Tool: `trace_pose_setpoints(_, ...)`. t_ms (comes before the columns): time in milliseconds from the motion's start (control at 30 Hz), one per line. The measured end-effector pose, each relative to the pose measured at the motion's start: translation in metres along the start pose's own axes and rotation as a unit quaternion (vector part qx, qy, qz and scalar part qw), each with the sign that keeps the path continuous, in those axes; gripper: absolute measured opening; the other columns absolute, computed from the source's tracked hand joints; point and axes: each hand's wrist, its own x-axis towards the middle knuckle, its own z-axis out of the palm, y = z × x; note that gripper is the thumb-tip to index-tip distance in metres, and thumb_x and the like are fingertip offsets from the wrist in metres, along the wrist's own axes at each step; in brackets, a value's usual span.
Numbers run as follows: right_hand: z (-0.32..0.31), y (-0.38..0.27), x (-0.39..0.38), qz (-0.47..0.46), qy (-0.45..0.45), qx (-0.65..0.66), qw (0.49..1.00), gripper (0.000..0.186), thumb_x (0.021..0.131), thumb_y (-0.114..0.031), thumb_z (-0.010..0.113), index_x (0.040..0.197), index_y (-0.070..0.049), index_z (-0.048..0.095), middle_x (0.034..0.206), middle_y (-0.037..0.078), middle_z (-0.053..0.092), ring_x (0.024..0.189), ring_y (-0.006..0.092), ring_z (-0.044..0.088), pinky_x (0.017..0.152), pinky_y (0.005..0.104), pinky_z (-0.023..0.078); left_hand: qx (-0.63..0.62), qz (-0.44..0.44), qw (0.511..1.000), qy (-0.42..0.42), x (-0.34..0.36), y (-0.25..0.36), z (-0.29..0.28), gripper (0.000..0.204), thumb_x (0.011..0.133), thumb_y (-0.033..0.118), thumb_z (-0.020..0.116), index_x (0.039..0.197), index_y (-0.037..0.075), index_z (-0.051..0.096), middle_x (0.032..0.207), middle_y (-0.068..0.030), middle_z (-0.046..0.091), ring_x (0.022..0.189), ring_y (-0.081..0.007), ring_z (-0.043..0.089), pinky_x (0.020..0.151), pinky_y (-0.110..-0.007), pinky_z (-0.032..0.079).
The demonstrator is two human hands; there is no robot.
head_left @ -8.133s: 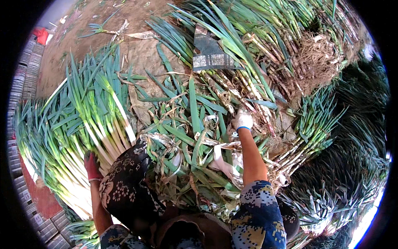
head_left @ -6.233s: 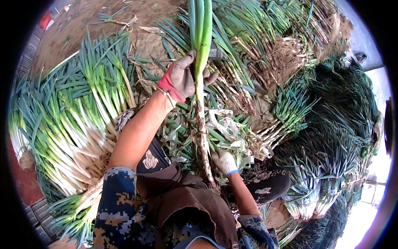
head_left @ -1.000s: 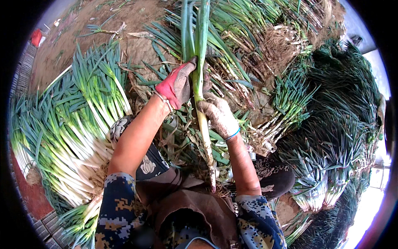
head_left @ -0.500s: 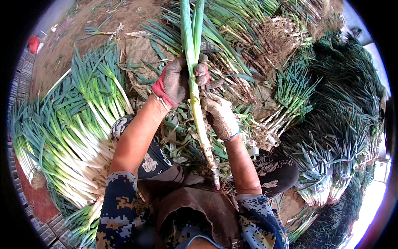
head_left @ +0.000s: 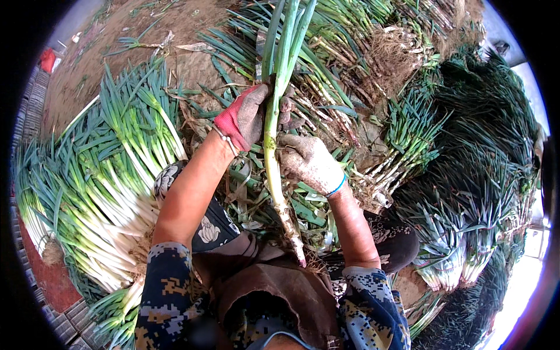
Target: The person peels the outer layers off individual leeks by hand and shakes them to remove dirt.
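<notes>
A long green onion (head_left: pixel 272 169) is held in front of me, its green leaves pointing away and its soil-stained root end above my lap. My left hand (head_left: pixel 246 119), in a dirty red and grey glove, is wrapped round the stalk just below the leaves. Beside the stalk's right edge is my right hand (head_left: pixel 312 165), in a soiled white glove with a blue cuff. Its fingers are curled, the tips at the stalk near the pale part; what they pinch, if anything, is hidden.
Cleaned green onions (head_left: pixel 111 204) lie in a heap on my left. Untrimmed ones with dry roots (head_left: pixel 396 55) spread ahead, over stripped leaves (head_left: pixel 245 181). Dark-leaved onions (head_left: pixel 484 128) are piled on the right. A brown apron (head_left: pixel 262 286) covers my lap.
My right hand has shifted slightly right and turned, with its fingers curled at the stalk. The onion's leaf end has swung to the right, and my left hand has rotated with it.
</notes>
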Motion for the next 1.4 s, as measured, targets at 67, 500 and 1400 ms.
trace_pose_setpoints(67,0.007,0.013,0.002,-0.073,0.080,-0.049,0.993,0.032,0.085,-0.022,0.055,0.104,0.003,0.061,0.070,0.010,0.062,0.062,0.0163,0.063,0.058,0.0308,0.050,0.009,-0.005,1.000,0.014,0.001,0.000,-0.002,0.040,0.096,0.037,0.048,0.109,0.000,0.055,0.078,-0.0031,0.058,0.070,-0.0166,0.053,0.083,-0.043,0.050)
trace_pose_setpoints(500,0.058,0.097,-0.039,0.089,0.004,-0.107,0.990,0.031,0.084,-0.028,0.051,0.099,-0.007,0.068,0.084,0.023,0.065,0.081,0.0389,0.064,0.075,0.0458,0.049,-0.171,-0.040,0.983,-0.058,-0.001,0.014,0.009,0.035,0.096,0.031,0.044,0.105,0.002,0.060,0.064,0.0004,0.047,0.058,-0.0151,0.048,0.101,-0.052,0.041)
trace_pose_setpoints(1400,0.053,0.005,-0.019,0.039,-0.054,0.257,0.964,0.047,0.092,-0.046,0.054,0.112,-0.003,0.052,0.090,0.005,0.062,0.073,0.0090,0.058,0.059,0.0198,0.045,-0.154,0.163,0.939,0.261,0.001,0.063,-0.039,0.019,0.095,0.021,0.045,0.091,0.004,0.053,0.077,-0.0121,0.053,0.064,-0.0287,0.054,0.083,-0.059,0.053)
